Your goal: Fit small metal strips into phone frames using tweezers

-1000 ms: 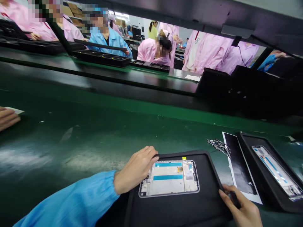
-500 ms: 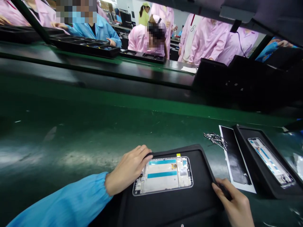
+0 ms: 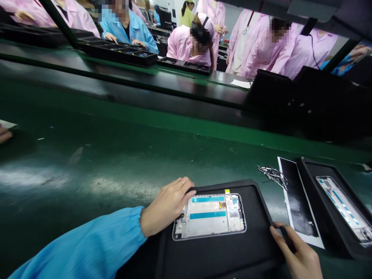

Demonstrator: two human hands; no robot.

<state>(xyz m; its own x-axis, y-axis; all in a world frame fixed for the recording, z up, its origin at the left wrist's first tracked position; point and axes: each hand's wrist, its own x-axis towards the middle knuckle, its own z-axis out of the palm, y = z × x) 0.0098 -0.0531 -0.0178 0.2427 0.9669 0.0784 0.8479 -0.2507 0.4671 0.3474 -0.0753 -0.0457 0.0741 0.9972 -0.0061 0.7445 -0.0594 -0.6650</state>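
A black tray [image 3: 261, 228] lies tilted at the lower middle of the head view. In it rests a silver phone frame [image 3: 207, 226] with two blue strips and a yellow tab at its upper edge. My left hand [image 3: 167, 205], in a blue sleeve, is closed over the tray's far left rim, its thumb beside the phone frame's left end. My right hand [image 3: 299, 248] pinches the tray's right rim, thumb on the inner side. The fingers under the rims are partly hidden.
Right of the tray lies a white-edged black sheet [image 3: 300, 205], with a pile of small dark strips [image 3: 273, 176] beside it. A second black tray [image 3: 328, 224] holds another phone frame [image 3: 345, 209]. Another person's hand [image 3: 4, 133] shows at the left edge. Co-workers stand beyond the raised shelf [image 3: 186, 87].
The view has swung slightly left, so everything appears shifted right. Another person's hand has come in at the left edge. Both my hands keep their hold on the tray.
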